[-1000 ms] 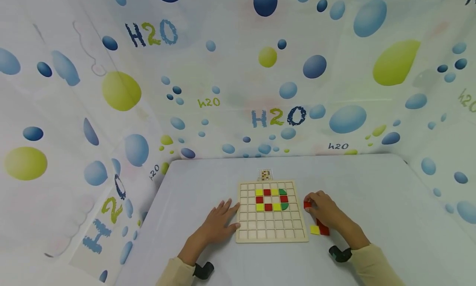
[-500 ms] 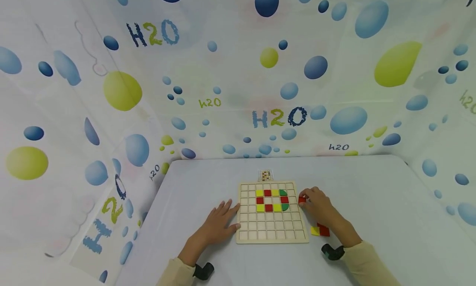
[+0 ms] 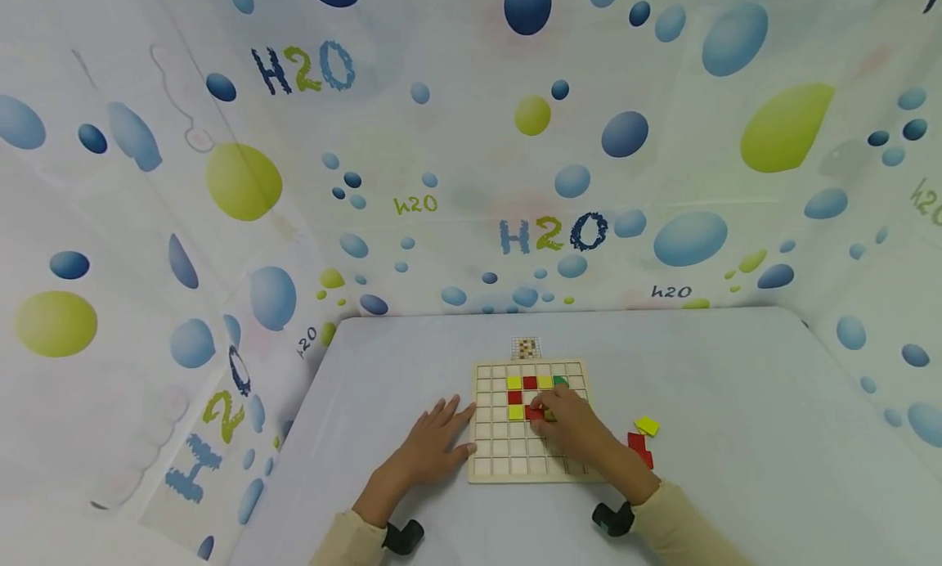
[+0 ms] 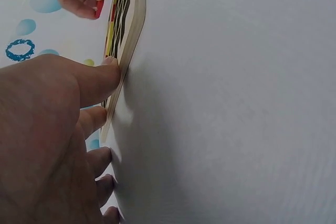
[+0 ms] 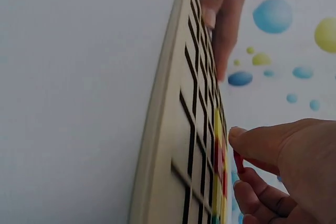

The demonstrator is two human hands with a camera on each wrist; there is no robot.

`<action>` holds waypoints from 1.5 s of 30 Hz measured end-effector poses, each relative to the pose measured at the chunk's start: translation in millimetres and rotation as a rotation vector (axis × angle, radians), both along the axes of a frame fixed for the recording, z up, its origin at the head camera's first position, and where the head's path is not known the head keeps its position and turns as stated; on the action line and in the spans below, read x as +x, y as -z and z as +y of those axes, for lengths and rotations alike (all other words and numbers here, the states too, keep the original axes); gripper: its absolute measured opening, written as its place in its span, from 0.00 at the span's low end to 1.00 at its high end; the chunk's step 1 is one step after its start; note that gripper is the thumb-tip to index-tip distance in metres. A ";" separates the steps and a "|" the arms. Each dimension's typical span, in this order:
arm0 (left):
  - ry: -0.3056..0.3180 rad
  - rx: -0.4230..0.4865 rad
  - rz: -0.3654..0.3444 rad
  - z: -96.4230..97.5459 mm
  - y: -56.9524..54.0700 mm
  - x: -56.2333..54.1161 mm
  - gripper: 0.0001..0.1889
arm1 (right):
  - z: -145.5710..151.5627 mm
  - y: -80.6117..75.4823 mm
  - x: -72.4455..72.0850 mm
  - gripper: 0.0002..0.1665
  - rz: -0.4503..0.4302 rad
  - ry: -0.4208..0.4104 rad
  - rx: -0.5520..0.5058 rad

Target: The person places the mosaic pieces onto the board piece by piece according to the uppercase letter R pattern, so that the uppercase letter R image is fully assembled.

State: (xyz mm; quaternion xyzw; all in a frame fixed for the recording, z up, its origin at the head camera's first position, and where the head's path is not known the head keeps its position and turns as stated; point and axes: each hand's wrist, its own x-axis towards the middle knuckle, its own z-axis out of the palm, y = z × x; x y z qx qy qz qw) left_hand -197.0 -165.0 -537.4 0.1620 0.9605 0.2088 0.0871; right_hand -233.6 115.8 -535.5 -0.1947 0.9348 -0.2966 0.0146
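My right hand (image 3: 577,425) is over the wooden grid board (image 3: 500,463), pinching a red square tile (image 5: 239,162) between thumb and fingertips. In the right wrist view the tile is held just off the board's surface. Under and beside this hand, yellow, red and green tiles form a ring in the grid; its right and lower parts are partly hidden. My left hand (image 3: 434,442) lies with fingers spread at the board's left edge. Its thumb (image 4: 102,80) and forefinger touch the rim in the left wrist view.
A small printed pattern card (image 3: 526,348) lies behind the board. To its right are loose tiles, a yellow tile (image 3: 647,425) and red tiles (image 3: 637,443), beside my right forearm. The white table (image 3: 736,386) meets a printed curtain (image 3: 456,124) at the back.
My right hand has carried the red tile leftward from beside the board to above it. Loose tiles formerly under that hand are uncovered. The left hand stays put.
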 end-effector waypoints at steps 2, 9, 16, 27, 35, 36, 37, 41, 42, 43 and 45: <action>-0.002 -0.003 -0.004 0.6 -1.1 0.0 0.36 | -8.2 0.8 3.0 0.18 0.020 -0.019 0.006; 0.004 0.016 -0.011 0.8 -1.7 -0.1 0.36 | -20.8 5.0 6.4 0.10 0.111 -0.126 0.107; 0.023 0.025 0.016 0.6 -0.7 1.1 0.35 | -21.3 5.0 5.9 0.07 0.120 -0.151 0.145; 0.016 0.028 -0.013 1.0 -1.1 -0.5 0.35 | -20.7 6.0 4.8 0.04 0.115 -0.145 0.086; 0.011 0.029 -0.003 -0.1 0.0 1.2 0.35 | -15.3 2.9 10.0 0.04 0.128 -0.115 0.061; 0.011 0.028 -0.003 -0.2 0.2 1.4 0.35 | -12.4 2.5 10.7 0.04 0.120 -0.105 0.057; 0.010 0.025 -0.003 -0.4 0.4 1.5 0.35 | -8.9 1.5 11.4 0.05 0.104 -0.090 0.054; 0.007 0.016 0.001 -0.1 -0.3 1.5 0.36 | 12.5 -4.1 12.9 0.08 0.013 -0.011 0.024; 0.004 0.015 0.001 0.1 -0.2 1.3 0.35 | 19.9 -5.8 13.0 0.08 -0.007 0.011 0.018; 0.002 0.012 0.003 0.2 0.2 1.1 0.35 | 28.0 -7.8 13.4 0.09 -0.025 0.033 0.016; 0.000 0.005 0.005 0.7 1.2 0.7 0.35 | 47.2 -11.8 14.2 0.11 -0.058 0.073 0.017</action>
